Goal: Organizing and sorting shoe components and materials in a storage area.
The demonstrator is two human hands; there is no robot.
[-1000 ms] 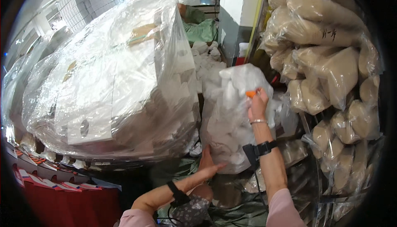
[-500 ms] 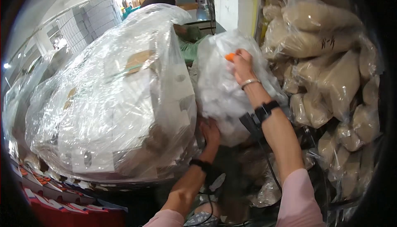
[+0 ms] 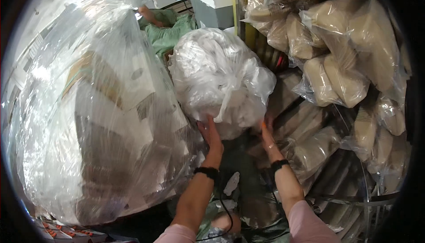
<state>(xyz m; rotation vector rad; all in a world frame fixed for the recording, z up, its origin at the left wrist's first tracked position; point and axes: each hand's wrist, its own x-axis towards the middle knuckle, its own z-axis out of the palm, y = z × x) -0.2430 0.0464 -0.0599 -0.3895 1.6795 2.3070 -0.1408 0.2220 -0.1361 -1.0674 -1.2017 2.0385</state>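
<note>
A large, bulging bag of thin translucent plastic (image 3: 221, 75), filled with whitish soft-looking material, stands in front of me. My left hand (image 3: 210, 134) grips its lower left side, fingers pointing up along the plastic and partly hidden. At the lower right of the bag is my right hand (image 3: 267, 134), closed, with a small orange object (image 3: 264, 124) at its fingers. The kind of that object cannot be made out. A gathered, twisted strip of plastic runs down the bag's front.
To the left rises a big film-wrapped stack of cartons (image 3: 115, 123). Tan-filled clear bags (image 3: 349, 75) are piled at the right. Beyond the bag lies a green sack (image 3: 172, 33), near a co-worker's arm (image 3: 150, 16). A black cord (image 3: 228, 212) hangs between my arms.
My right hand has come down from the bag's upper part to its lower right side with the orange object. The view has turned right and down, and the bag appears further left.
</note>
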